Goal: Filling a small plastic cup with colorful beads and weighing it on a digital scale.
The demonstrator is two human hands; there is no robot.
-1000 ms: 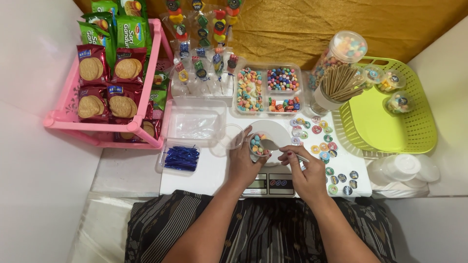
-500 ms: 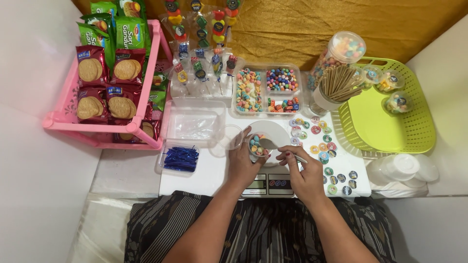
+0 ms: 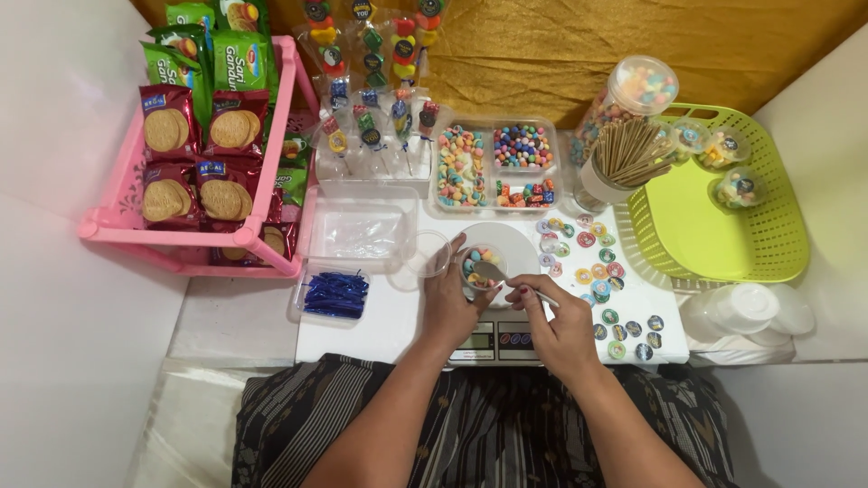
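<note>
Holding one candy cup [image 3: 478, 267], one spoon [image 3: 495, 271], two hands.

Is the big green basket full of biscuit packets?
No, the green basket holds only a few small round candy cups; the biscuit packets sit in the pink rack.

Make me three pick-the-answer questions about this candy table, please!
1. Where is the pink rack?
A. on the left
B. on the right
C. in front of the scale

2. What colour is the basket?
A. red
B. light green
C. blue

3. What does the left hand hold?
A. an empty cup
B. a small cup with candy in it
C. nothing

Answers: 1 A, the rack with biscuit packs stands at the left. 2 B, the basket is light green. 3 B, coloured candy shows in the cup, above the scale, while the right hand holds a spoon there.
</note>
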